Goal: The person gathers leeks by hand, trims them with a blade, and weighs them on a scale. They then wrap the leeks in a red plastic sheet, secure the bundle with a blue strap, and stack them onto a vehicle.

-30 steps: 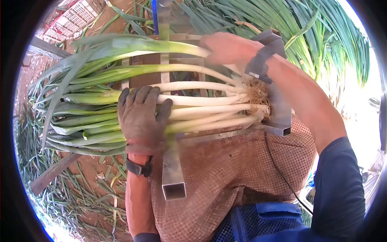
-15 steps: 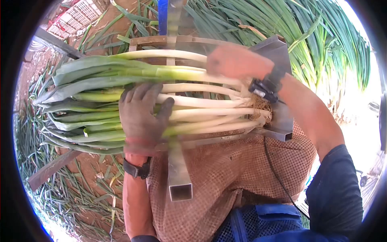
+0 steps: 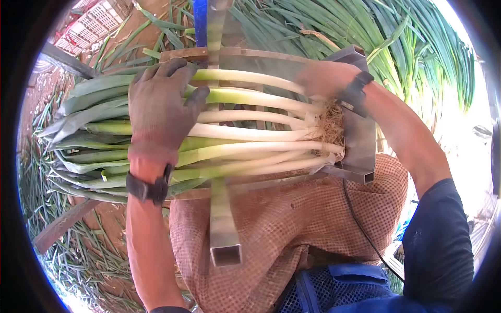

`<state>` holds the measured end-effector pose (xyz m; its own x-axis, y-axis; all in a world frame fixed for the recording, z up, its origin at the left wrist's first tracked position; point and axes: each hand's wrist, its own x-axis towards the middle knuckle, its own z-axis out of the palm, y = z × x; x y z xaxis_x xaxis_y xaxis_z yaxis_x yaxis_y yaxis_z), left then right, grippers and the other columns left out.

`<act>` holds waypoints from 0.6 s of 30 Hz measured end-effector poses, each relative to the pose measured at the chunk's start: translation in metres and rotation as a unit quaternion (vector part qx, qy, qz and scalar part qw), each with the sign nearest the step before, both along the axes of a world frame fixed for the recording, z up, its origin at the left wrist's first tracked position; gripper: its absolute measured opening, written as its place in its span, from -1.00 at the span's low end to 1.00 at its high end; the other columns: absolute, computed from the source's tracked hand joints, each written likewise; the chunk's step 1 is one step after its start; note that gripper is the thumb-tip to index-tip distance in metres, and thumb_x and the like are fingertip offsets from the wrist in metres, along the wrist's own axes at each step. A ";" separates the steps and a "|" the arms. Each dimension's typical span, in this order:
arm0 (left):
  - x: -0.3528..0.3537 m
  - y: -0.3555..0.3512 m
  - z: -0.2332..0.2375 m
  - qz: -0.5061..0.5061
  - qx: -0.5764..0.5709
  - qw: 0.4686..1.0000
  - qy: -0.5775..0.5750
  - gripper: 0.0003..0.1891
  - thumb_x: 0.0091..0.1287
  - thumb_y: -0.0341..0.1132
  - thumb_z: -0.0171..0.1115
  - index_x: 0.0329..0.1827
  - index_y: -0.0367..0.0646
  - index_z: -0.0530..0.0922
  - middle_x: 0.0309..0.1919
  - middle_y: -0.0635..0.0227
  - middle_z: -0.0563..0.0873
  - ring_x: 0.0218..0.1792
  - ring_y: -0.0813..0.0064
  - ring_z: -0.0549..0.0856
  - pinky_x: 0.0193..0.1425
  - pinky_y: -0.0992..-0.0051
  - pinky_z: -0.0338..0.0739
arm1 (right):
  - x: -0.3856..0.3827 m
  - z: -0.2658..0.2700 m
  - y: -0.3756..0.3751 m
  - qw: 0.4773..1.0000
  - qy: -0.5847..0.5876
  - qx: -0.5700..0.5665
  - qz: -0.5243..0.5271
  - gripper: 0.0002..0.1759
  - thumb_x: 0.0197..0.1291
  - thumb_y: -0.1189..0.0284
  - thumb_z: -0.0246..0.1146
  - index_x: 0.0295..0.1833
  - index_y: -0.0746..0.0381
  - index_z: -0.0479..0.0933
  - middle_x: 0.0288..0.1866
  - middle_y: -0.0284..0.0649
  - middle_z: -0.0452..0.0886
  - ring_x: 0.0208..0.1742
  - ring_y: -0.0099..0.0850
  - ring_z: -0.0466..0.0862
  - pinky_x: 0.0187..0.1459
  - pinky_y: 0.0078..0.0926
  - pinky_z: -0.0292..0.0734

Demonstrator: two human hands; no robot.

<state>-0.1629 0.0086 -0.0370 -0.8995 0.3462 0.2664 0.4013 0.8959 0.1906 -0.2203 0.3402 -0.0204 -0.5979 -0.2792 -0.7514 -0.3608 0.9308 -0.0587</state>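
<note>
A bundle of long green onions [image 3: 245,133] lies across a metal frame [image 3: 360,141], white stalks and roots to the right, green leaves to the left. My left hand [image 3: 159,107], in a dark glove, rests flat on top of the bundle over the green part of the stalks, fingers spread. My right hand [image 3: 323,78] is bare and presses on the top stalks near the root end, against the upright metal plate. A black band sits on each wrist.
A square metal tube [image 3: 224,229] of the frame points toward me over my brown mesh apron [image 3: 292,219]. A big heap of green onions [image 3: 365,26] lies behind the frame. Loose leaves cover the red soil at left, with a white crate [image 3: 86,23] beyond.
My left hand slid from the near middle of the bundle up to its far top side. My right hand moved slightly along the top stalks near the roots.
</note>
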 end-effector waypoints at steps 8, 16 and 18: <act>-0.021 0.005 0.002 0.048 -0.111 0.971 -0.205 -0.42 0.40 0.18 0.23 0.24 -0.09 0.67 0.23 0.19 0.70 0.21 0.05 0.62 0.39 0.13 0.38 | 0.002 -0.021 -0.033 0.997 -0.016 -0.061 -0.051 -0.27 0.36 -0.13 0.18 0.39 0.20 0.55 0.35 -0.08 0.62 0.29 -0.14 0.62 0.29 -0.18 0.51; -0.009 0.004 -0.011 0.066 -0.083 0.977 -0.187 -0.46 0.43 0.16 0.19 0.21 -0.06 0.68 0.23 0.25 0.70 0.22 -0.01 0.59 0.41 0.10 0.31 | 0.070 0.037 -0.006 0.978 0.056 -0.197 0.043 -0.62 0.14 0.27 0.41 0.00 0.27 0.61 -0.16 -0.07 0.66 -0.05 -0.05 0.68 -0.06 -0.12 0.62; -0.007 0.003 -0.014 0.056 -0.071 0.982 -0.164 -0.46 0.44 0.15 0.19 0.27 -0.05 0.65 0.26 0.26 0.68 0.27 0.00 0.56 0.47 0.12 0.26 | 0.093 0.021 0.005 0.987 0.061 -0.116 0.094 -0.64 0.13 0.32 0.40 -0.01 0.28 0.61 -0.19 -0.05 0.68 -0.11 -0.01 0.70 -0.12 -0.10 0.62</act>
<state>-0.1696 0.0114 -0.0512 -0.9632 0.2535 -0.0891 0.2370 0.9578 0.1629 -0.1274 0.3449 0.0010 -0.6006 -0.5498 -0.5805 -0.5435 0.8132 -0.2079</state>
